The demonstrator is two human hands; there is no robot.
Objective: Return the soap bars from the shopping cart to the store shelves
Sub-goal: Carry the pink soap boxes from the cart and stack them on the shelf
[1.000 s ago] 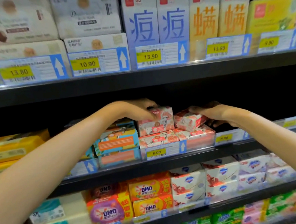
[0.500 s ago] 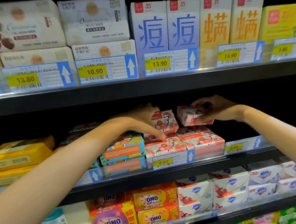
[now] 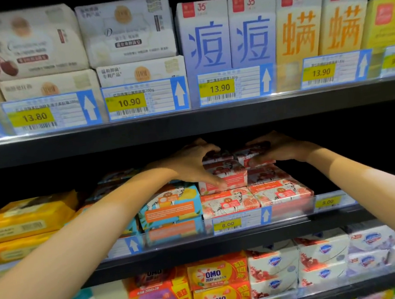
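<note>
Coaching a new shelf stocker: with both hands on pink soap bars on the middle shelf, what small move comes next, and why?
Probably release both hands and withdraw. The left hand grips a pink soap bar sitting on the bottom pink row, and the right hand holds a second pink bar beside it, apparently resting too, so both seem placed.

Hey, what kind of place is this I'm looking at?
Most likely a supermarket's soap aisle. Dark tiered shelves hold rows of boxed soap, yellow price tags with barcodes line the shelf edges, and the left hand and right hand each grip a pink soap bar.
</note>
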